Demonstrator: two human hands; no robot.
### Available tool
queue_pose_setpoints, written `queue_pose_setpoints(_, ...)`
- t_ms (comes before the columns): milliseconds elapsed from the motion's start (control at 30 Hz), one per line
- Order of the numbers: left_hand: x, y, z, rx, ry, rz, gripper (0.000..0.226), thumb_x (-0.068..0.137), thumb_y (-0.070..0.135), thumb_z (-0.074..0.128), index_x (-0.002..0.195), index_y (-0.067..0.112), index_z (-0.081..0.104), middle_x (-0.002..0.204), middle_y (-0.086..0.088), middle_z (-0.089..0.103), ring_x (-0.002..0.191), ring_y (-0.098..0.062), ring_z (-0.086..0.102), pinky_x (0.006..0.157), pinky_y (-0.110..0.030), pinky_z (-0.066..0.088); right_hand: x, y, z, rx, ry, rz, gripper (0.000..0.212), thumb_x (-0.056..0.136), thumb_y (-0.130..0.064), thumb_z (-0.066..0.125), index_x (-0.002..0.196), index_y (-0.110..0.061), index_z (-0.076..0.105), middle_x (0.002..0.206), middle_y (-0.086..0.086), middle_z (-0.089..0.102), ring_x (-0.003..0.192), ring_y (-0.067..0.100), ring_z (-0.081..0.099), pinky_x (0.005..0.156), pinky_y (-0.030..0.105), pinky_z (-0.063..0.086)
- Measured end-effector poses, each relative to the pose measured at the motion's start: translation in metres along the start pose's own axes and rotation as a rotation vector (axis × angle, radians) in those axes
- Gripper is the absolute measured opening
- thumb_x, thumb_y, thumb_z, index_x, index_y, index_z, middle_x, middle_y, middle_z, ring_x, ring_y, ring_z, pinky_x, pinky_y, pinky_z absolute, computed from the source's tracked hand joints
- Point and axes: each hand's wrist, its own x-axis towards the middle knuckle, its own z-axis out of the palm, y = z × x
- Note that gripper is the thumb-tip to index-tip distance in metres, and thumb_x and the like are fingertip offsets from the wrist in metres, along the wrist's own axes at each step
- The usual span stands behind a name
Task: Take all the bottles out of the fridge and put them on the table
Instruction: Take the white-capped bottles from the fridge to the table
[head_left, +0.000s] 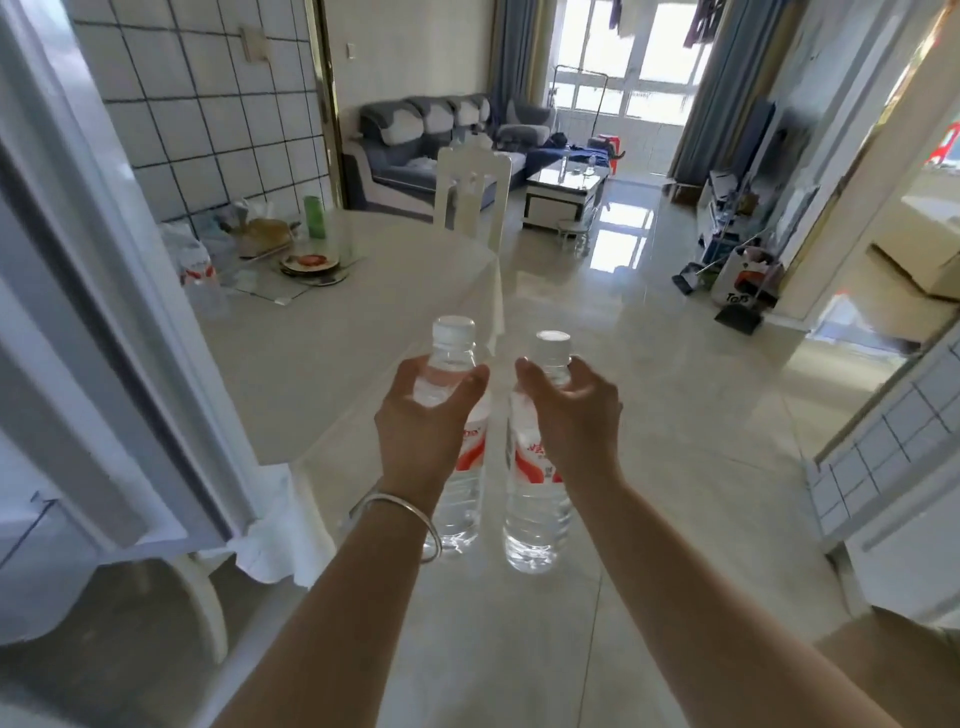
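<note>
Bottles of clear water, two in number, held upright side by side in the air, just off the near edge of the table. Left bottle and right bottle each carry a white cap and a red-and-white label; they stand close together, whether touching cannot be told. Left hand, a silver bangle at its wrist, grips its bottle at the shoulder, fingers curled round the far side and thumb on the near side. Right hand grips its bottle just below the cap, fingers wrapped round the neck. Table covered with a pale cloth; at its far left lie plates, a green cup and plastic bags. White chair stands at the table's far side. White fridge door fills the left edge. Sofa and low table lie well beyond, over a glossy tiled floor.
</note>
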Motion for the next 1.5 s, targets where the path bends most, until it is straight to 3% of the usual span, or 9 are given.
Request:
queue_pose_setpoints(133, 0.074, -0.017, 0.036, 0.017, 0.020, -0.014, 0.043, 0.067, 0.047, 0.072, 0.100, 0.022, 0.062, 0.088, 0.007, 0.068, 0.087, -0.015, 0.065, 0.082, -0.028, 0.049, 0.073, 0.007, 0.040, -0.011, -0.025, -0.005, 0.027, 0.074, -0.043, 0.066, 0.070, -0.017, 0.063, 0.063, -0.007, 0.066, 0.066, 0.018, 0.065, 0.071, 0.035, 0.053)
queue_pose_setpoints(267, 0.141, -0.034, 0.067, -0.008, 0.089, -0.019, 0.031, 0.074, 0.031, 0.075, 0.100, 0.021, 0.061, 0.083, 0.011, 0.066, 0.071, 0.009, 0.061, 0.064, -0.002, 0.042, 0.141, 0.014, 0.084, 0.009, -0.075, -0.027, 0.018, 0.073, -0.043, 0.068, 0.068, -0.028, 0.059, 0.064, -0.011, 0.066, 0.065, 0.014, 0.065, 0.072, 0.038, 0.054)
queue_pose_setpoints(433, 0.219, -0.059, 0.089, -0.029, 0.173, -0.048, 0.033, 0.073, 0.030, 0.075, 0.101, 0.017, 0.063, 0.084, 0.009, 0.068, 0.071, 0.011, 0.060, 0.063, -0.002, 0.042, 0.221, 0.030, 0.152, 0.021, -0.191, -0.041, 0.021, 0.075, -0.038, 0.069, 0.072, -0.018, 0.063, 0.064, -0.004, 0.065, 0.068, 0.020, 0.063, 0.072, 0.037, 0.052)
queue_pose_setpoints(700, 0.355, -0.096, 0.081, 0.079, 0.487, -0.114, 0.030, 0.074, 0.029, 0.076, 0.098, 0.021, 0.059, 0.080, 0.017, 0.062, 0.068, 0.013, 0.057, 0.060, 0.002, 0.038, 0.335, 0.026, 0.290, 0.096, -0.520, -0.115, 0.020, 0.077, -0.031, 0.068, 0.072, -0.014, 0.060, 0.056, -0.010, 0.053, 0.054, 0.005, 0.049, 0.048, 0.013, 0.034)
queue_pose_setpoints(933, 0.433, -0.121, 0.041, 0.098, 0.726, -0.155, 0.034, 0.077, 0.032, 0.072, 0.106, 0.018, 0.060, 0.086, 0.010, 0.061, 0.078, -0.001, 0.057, 0.059, -0.001, 0.040, 0.383, 0.002, 0.410, 0.134, -0.819, -0.198, 0.023, 0.077, -0.037, 0.065, 0.079, -0.014, 0.063, 0.061, -0.007, 0.059, 0.062, 0.014, 0.056, 0.058, 0.029, 0.044)
queue_pose_setpoints(1067, 0.469, -0.145, 0.003, 0.137, 0.823, -0.164, 0.043, 0.070, 0.048, 0.069, 0.106, 0.026, 0.058, 0.093, 0.006, 0.065, 0.088, -0.012, 0.061, 0.076, -0.021, 0.045, 0.380, -0.008, 0.473, 0.226, -0.957, -0.192, 0.013, 0.079, -0.034, 0.066, 0.077, -0.023, 0.059, 0.059, -0.012, 0.056, 0.054, -0.001, 0.053, 0.051, 0.016, 0.038)
queue_pose_setpoints(1200, 0.518, -0.178, -0.048, 0.154, 0.885, -0.191, 0.038, 0.078, 0.037, 0.070, 0.111, 0.029, 0.053, 0.102, 0.007, 0.061, 0.095, -0.013, 0.057, 0.084, -0.026, 0.042, 0.368, -0.020, 0.553, 0.283, -1.056, -0.210, 0.011, 0.080, -0.033, 0.066, 0.077, -0.029, 0.057, 0.062, -0.013, 0.057, 0.055, -0.011, 0.051, 0.052, 0.004, 0.038)
queue_pose_setpoints(1300, 0.555, -0.203, -0.088, 0.210, 0.904, -0.190, 0.038, 0.077, 0.035, 0.070, 0.111, 0.028, 0.053, 0.101, 0.008, 0.060, 0.094, -0.011, 0.055, 0.084, -0.022, 0.040, 0.357, -0.028, 0.615, 0.303, -1.104, -0.231, 0.012, 0.081, -0.032, 0.066, 0.076, -0.032, 0.055, 0.066, -0.011, 0.059, 0.058, -0.009, 0.053, 0.055, 0.005, 0.040)
queue_pose_setpoints(1500, 0.618, -0.247, -0.160, 0.327, 0.875, -0.143, 0.039, 0.072, 0.038, 0.073, 0.105, 0.027, 0.054, 0.094, 0.016, 0.061, 0.088, 0.000, 0.054, 0.074, 0.004, 0.034, 0.341, -0.035, 0.725, 0.283, -1.132, -0.241, 0.014, 0.081, -0.031, 0.066, 0.086, -0.021, 0.057, 0.077, -0.004, 0.060, 0.070, 0.008, 0.054, 0.066, 0.024, 0.043)
